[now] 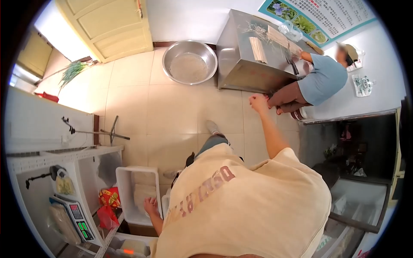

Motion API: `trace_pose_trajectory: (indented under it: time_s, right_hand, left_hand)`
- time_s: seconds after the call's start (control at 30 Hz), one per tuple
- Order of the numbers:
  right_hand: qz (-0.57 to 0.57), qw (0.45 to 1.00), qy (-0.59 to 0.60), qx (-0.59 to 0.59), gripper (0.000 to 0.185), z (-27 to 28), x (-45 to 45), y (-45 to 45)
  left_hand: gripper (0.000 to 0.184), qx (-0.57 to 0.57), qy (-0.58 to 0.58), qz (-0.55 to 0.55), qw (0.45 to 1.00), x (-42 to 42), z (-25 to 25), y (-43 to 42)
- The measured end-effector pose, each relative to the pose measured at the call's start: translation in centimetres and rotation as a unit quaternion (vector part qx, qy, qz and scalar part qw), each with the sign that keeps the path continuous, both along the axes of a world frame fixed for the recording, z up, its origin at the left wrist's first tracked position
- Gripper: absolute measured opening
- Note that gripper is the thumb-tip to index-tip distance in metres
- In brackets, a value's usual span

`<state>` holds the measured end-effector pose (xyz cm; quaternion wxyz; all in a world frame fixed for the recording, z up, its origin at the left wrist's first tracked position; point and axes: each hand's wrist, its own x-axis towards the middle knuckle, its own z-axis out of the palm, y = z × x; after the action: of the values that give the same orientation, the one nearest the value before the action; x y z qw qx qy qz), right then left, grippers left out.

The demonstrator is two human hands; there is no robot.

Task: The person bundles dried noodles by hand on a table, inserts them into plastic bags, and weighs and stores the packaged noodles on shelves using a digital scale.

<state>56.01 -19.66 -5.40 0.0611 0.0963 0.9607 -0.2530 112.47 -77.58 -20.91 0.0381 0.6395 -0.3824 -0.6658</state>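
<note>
My right hand [259, 103] is stretched forward over the tiled floor, its fingers curled in and nothing visible in them. From this view it overlaps the lower legs of a co-worker, but I cannot tell how close it is. My left hand [151, 207] hangs low at my left side, fingers loosely apart and nothing seen in them. Nearest to it is a white plastic bin [120, 189] with pale material [145, 195] inside. Whether that hand touches the bin's rim is unclear.
A co-worker [325, 79] bends at a steel table [234, 51] bearing bundled sticks [257, 49] and a knife [294, 66]. A large metal basin [211, 74] stands on the floor. At left are a tripod [112, 133], shelving and a digital scale [79, 220]; an open glass-lidded cabinet [361, 202] is at right.
</note>
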Motion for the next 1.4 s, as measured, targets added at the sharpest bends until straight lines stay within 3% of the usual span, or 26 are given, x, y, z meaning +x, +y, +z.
trace_pose_trajectory:
  time_s: [0.13, 0.23, 0.3, 0.47, 0.6, 0.73, 1.03, 1.1, 1.13, 1.2, 1.3, 1.4]
  right_hand:
    - [-0.044, 0.998, 0.048, -0.006, 0.031, 0.7, -16.8, 9.6]
    - [-0.072, 0.994, 0.083, 0.0, 0.032, -3.0, -29.9, 15.5]
    - [-0.082, 0.99, 0.074, 0.091, 0.032, -3.5, -34.5, 17.0]
    - [-0.098, 0.987, 0.031, 0.122, 0.046, -6.5, -42.4, 18.8]
    - [-0.064, 0.987, -0.041, 0.145, 0.059, -7.2, -44.5, 19.6]
    - [-0.047, 0.987, -0.048, 0.146, 0.059, -7.6, -45.6, 19.5]
    - [-0.071, 0.991, -0.07, 0.089, 0.04, -8.5, -46.0, 19.2]
    - [-0.07, 0.992, -0.073, 0.076, 0.038, -8.2, -46.1, 19.4]
    - [-0.07, 0.992, -0.072, 0.076, 0.038, -8.2, -46.1, 19.6]
    - [-0.089, 0.992, -0.062, 0.063, 0.037, -8.0, -46.2, 20.2]
    - [-0.105, 0.993, -0.02, 0.051, 0.037, -9.7, -46.7, 22.1]
    - [-0.078, 0.995, -0.031, 0.062, 0.038, -10.3, -47.3, 23.9]
  left_hand:
    - [0.042, -0.036, -0.043, -0.062, 0.997, -9.6, 2.1, 8.2]
    - [0.045, -0.016, -0.099, -0.162, 0.982, -10.4, 1.3, 16.2]
    - [0.045, 0.013, -0.141, -0.216, 0.966, -8.9, 2.3, 21.2]
    - [0.044, 0.032, -0.165, -0.267, 0.949, -8.9, 6.0, 28.9]
    - [0.043, 0.027, -0.17, -0.261, 0.95, -9.6, 8.8, 30.4]
    - [0.043, 0.019, -0.154, -0.239, 0.958, -11.3, 9.5, 30.9]
    - [0.042, 0.022, -0.177, -0.197, 0.964, -16.6, 11.5, 34.0]
    - [0.039, 0.001, -0.227, -0.326, 0.918, -16.7, 11.5, 34.2]
    - [0.039, 0.002, -0.226, -0.325, 0.918, -15.9, 10.8, 34.2]
    - [0.037, 0.001, -0.166, -0.26, 0.951, -13.8, 8.7, 34.6]
    - [0.037, 0.049, -0.09, -0.309, 0.946, -13.4, 8.2, 34.2]
    - [0.038, 0.038, -0.121, -0.269, 0.955, -13.9, 9.7, 35.1]
